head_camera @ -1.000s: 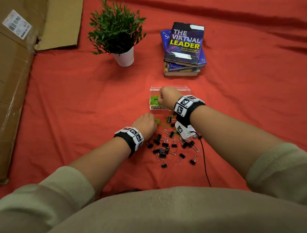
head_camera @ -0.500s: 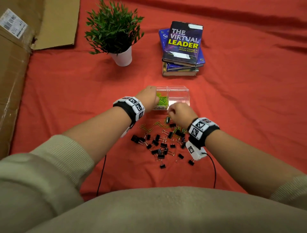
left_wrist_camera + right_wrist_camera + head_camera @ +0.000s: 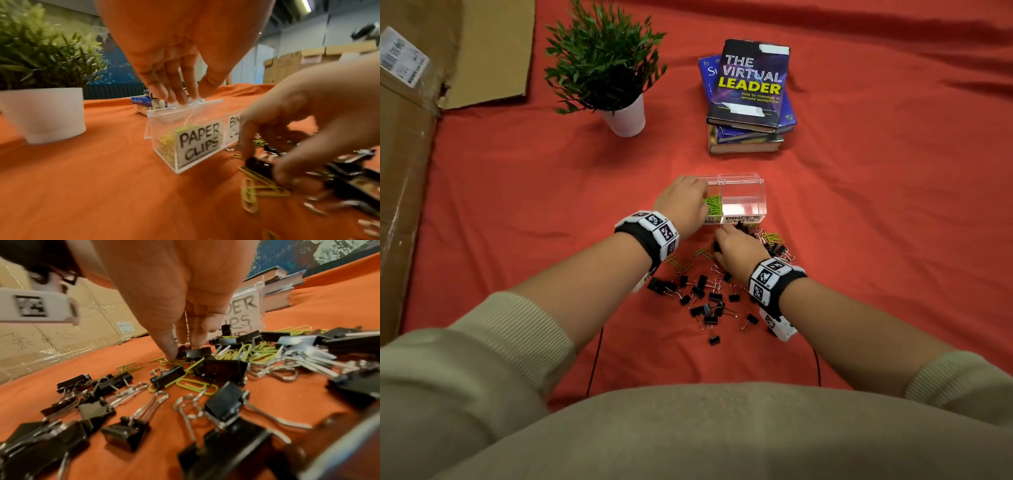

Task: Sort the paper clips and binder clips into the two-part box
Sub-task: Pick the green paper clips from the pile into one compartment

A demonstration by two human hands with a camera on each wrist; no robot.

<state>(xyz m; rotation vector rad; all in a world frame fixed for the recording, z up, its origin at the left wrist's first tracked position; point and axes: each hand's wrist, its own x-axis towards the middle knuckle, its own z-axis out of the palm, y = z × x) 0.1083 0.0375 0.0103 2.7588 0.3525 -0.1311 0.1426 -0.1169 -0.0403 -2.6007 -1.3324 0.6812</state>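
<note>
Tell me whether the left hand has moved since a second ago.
Yes. The left hand went from the loose clips up to the box, now over its left compartment.

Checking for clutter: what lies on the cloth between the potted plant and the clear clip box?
Nothing: in the head view the red cloth between the potted plant and the clip box is bare; only the left hand reaches the box's near-left side.

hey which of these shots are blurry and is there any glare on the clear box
Head view: sharp, with a pale glare patch on the clear box. Left wrist view: the right hand and nearest clips are smeared, the PAPER CLIPS label readable. Right wrist view: foreground binder clips soft, edges bent by the wide lens.
</note>
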